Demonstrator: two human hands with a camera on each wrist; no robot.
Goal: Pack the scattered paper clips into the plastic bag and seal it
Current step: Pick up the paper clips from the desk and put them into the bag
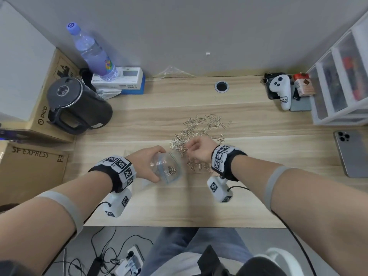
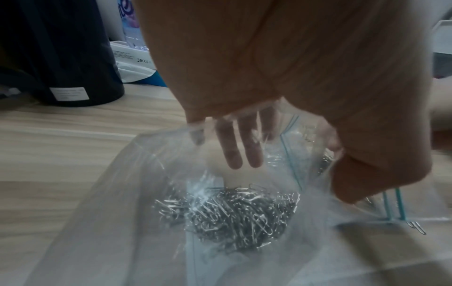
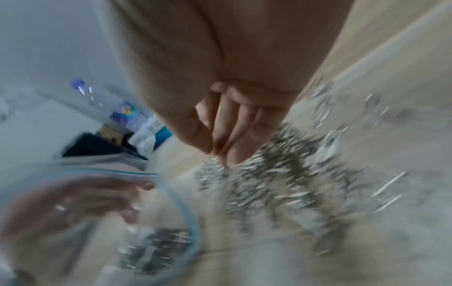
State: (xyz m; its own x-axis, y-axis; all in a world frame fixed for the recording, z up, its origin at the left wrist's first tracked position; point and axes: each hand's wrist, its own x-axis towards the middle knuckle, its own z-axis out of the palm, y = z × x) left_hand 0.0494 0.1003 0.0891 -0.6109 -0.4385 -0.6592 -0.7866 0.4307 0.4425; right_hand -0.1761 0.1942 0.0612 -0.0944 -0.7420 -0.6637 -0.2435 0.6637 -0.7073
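**Right of the zip bag: grabbing the next pinch of clips**

Right beside the zip-top plastic bag [image 1: 166, 168], on the side away from the kettle [image 1: 76, 105], the right hand [image 1: 196, 149] is down in the pile of loose paper clips [image 1: 201, 128]. Its fingers [image 3: 234, 133] are bunched together with the tips touching the clips. The wrist view is badly smeared, so I honestly can't tell if it has any pinched yet.

The left hand [image 1: 144, 163] has the bag by its mouth: thumb outside, fingers [image 2: 240, 143] reaching inside to prop it open. A decent clump of clips [image 2: 234, 211] is already sitting in the bottom, but I'd say most are still out on the wooden desk [image 1: 179, 206], fanned out beyond the bag toward the cable hole [image 1: 221, 86].

How I'd do this bit well:
- keep the mouth propped wide and tipped toward the pile, so the trip is short
- rake clips into a heap first, then scoop, instead of picking singles
- let go well inside the opening; one clip [image 2: 415, 226] looks like it's lying just outside the bag, by the blue zip strip
- keep the zip track clear of clips or it probably won't close later
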